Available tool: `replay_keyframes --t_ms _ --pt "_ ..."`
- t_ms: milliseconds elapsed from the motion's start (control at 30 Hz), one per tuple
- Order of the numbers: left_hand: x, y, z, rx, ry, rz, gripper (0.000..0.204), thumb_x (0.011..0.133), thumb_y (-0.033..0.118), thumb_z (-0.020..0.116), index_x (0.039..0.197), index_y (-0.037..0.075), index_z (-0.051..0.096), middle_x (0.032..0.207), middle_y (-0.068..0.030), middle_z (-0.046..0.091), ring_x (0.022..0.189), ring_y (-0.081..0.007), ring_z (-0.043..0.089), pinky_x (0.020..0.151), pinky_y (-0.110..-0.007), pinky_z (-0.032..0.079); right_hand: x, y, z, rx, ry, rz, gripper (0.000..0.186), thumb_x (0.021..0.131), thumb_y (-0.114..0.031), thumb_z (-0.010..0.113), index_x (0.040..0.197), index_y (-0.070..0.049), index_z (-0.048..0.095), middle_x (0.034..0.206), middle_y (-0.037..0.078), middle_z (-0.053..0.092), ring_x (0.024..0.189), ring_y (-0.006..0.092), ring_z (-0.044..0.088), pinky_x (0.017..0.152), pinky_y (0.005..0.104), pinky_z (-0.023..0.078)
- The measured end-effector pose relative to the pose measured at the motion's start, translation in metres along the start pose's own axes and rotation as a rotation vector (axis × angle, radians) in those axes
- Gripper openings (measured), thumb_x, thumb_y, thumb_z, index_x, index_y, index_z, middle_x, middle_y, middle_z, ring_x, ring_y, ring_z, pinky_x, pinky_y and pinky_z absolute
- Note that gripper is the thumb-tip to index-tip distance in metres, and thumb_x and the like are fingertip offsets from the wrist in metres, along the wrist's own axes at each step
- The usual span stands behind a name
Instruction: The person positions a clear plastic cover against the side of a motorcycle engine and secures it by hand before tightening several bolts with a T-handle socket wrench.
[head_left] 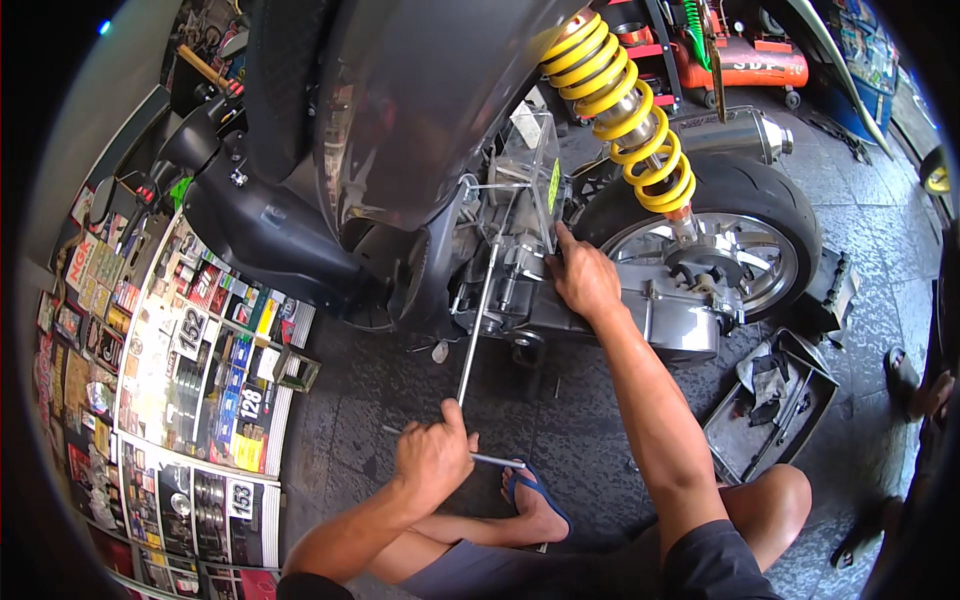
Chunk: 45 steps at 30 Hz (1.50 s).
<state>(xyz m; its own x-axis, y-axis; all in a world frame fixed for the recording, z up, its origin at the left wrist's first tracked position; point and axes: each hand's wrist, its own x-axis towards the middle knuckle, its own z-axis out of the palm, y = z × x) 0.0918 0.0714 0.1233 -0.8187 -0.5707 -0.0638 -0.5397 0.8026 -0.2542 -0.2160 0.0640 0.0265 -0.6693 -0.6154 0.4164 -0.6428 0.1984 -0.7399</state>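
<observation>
A long silver T-handle wrench [475, 340] is in my left hand [432, 458], whose fingers wrap round its crossbar. The shaft slants up to the scooter's engine [515, 262]; its far tip is lost among the engine parts. My right hand [585, 275] rests against the engine's side, beside a clear plastic box with a yellow-green sticker [554, 186]. That hand's index finger stretches forward, while its other fingers are partly hidden. Right of it lies the silver crankcase cover [670, 318]. Above stands a yellow coil spring shock absorber [630, 115], in front of the rear wheel [740, 225].
A metal tray [770, 410] with tools and a rag lies on the dark tiled floor at right. Shelves of boxed parts [200, 400] line the left. A red air compressor [745, 65] stands at the back. Another person's hand [935, 395] shows at the right edge.
</observation>
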Motion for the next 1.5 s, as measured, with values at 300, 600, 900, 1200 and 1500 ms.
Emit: replay_keyframes --t_ms 300,600,900,1200,1500 --pt "0.053 -0.038 -0.076 -0.515 -0.884 0.248 0.076 0.078 0.054 0.078 0.108 -0.009 0.05 0.088 -0.031 0.067 0.091 -0.0442 0.068 0.078 -0.047 0.055 -0.001 -0.006 -0.003 0.01 -0.007 0.009 0.053 0.089 -0.023 0.065 0.137 -0.004 0.052 0.095 0.027 0.068 0.09 0.0441 0.066 0.085 0.0499 0.051" --pt "0.061 -0.027 -0.063 0.017 -0.87 0.143 0.054 0.086 0.036 0.074 0.099 -0.014 0.061 0.093 -0.0267 0.07 0.083 -0.0378 0.071 0.076 -0.045 0.057 -0.001 -0.005 -0.005 -0.001 -0.004 0.017 0.054 0.088 -0.022 0.067 0.136 -0.003 0.052 0.094 0.027 0.068 0.089 0.0437 0.066 0.085 0.0496 0.051" --pt "0.072 -0.081 -0.035 -1.173 -1.45 -0.19 0.029 0.095 0.025 0.065 0.113 0.004 0.055 0.073 -0.0045 0.06 0.052 -0.0091 0.058 0.052 -0.025 0.053 -0.001 -0.004 -0.008 0.047 -0.043 0.075 0.054 0.088 -0.022 0.066 0.136 -0.003 0.052 0.102 0.028 0.068 0.097 0.0437 0.065 0.088 0.05 0.05" --pt "0.02 -0.038 0.011 -2.251 -0.565 -0.23 0.018 0.088 0.021 0.057 0.086 0.003 0.06 0.072 -0.0049 0.06 0.05 -0.0204 0.055 0.083 -0.046 0.049 -0.004 -0.004 -0.011 0.033 0.008 0.033 0.052 0.087 -0.022 0.065 0.134 -0.001 0.054 0.098 0.025 0.069 0.094 0.0392 0.067 0.087 0.0475 0.052" --pt "0.021 0.0 -0.021 -0.478 -0.017 -0.119 0.031 0.095 0.02 0.052 0.077 -0.005 0.057 0.061 -0.0226 0.058 0.056 -0.038 0.062 0.058 -0.049 0.046 -0.003 0.001 -0.005 0.041 0.028 0.009 0.051 0.086 -0.02 0.066 0.131 -0.001 0.055 0.093 0.025 0.07 0.091 0.0393 0.068 0.085 0.0476 0.052"
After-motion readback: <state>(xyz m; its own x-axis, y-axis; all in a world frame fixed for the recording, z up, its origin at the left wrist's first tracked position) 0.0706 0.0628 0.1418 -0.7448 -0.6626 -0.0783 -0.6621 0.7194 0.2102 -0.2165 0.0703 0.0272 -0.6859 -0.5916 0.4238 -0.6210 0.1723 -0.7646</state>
